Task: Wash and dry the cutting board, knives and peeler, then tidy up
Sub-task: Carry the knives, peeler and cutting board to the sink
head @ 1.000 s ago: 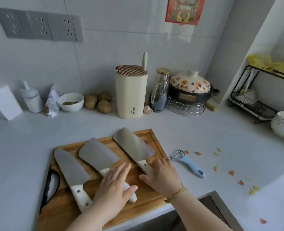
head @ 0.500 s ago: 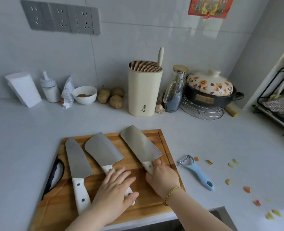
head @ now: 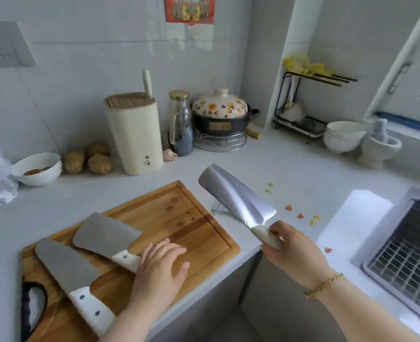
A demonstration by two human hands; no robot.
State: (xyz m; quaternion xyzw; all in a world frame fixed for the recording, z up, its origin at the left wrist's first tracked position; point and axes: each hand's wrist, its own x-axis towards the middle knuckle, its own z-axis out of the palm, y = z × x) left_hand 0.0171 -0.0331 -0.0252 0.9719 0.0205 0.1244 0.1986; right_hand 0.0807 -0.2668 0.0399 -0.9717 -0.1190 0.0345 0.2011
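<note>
Two knives are noted lying on the cutting board (head: 191, 233) at the near edge of the table (head: 278, 169): a long knife (head: 66, 265) and a cleaver (head: 105, 235), its handle covered by the left hand (head: 158, 270), fingers laid flat. A second cleaver (head: 236, 198) is gripped by its handle in the right hand (head: 292, 255) and held aloft over the half-hidden peeler (head: 217, 209). A slackened grip is judged liable to drop the blade.

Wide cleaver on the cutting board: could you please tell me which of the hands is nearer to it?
Left. The left hand rests on the handle of the wide cleaver; the right hand is beyond the right edge of the board, holding a second cleaver above the counter.
</note>
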